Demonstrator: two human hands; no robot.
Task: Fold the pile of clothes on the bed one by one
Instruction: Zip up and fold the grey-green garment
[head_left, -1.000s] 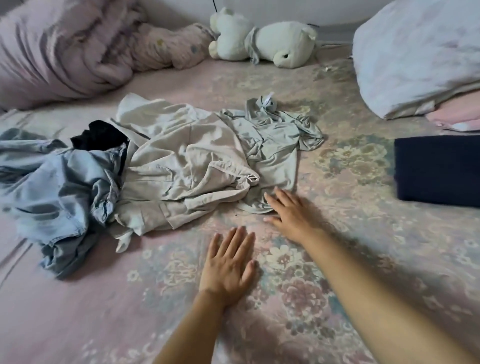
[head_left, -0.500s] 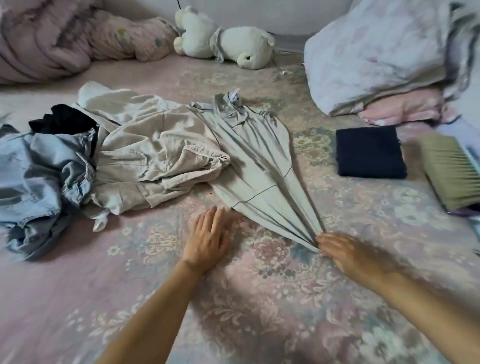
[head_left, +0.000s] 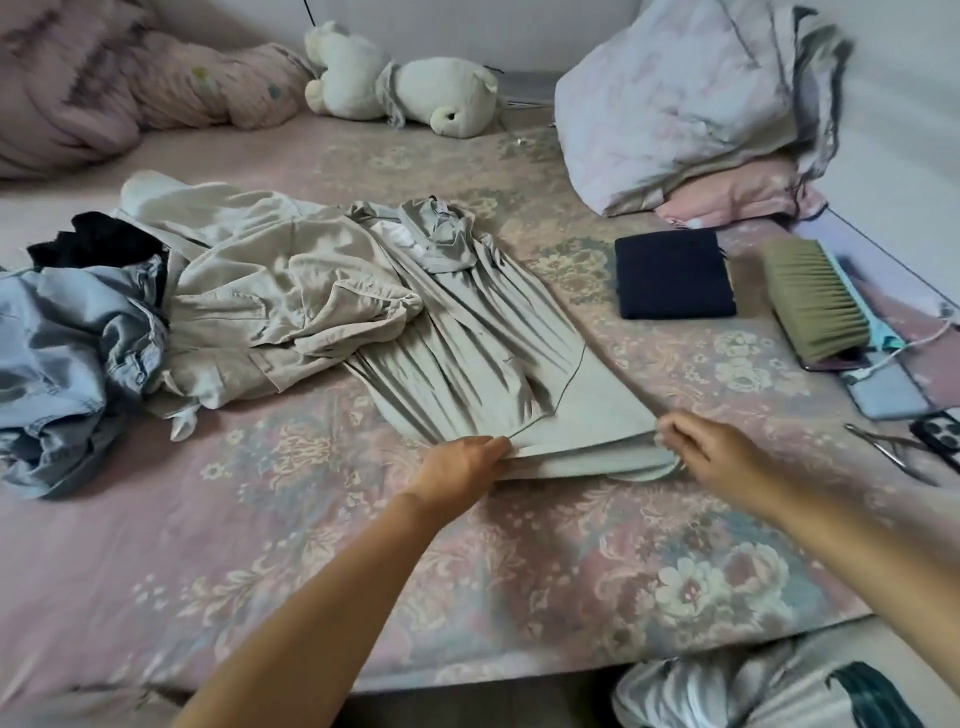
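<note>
Bare floral bed nearest, its edge just below. Left hand and right hand pinching the grey garment at its near hem, spread mid-bed. Pile of clothes heaped left; folded navy cloth and brush right. Plush bear farthest.

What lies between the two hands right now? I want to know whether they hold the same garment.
In the head view, the hem of the grey-green garment spans between the left hand and right hand; each pinches one end.
</note>
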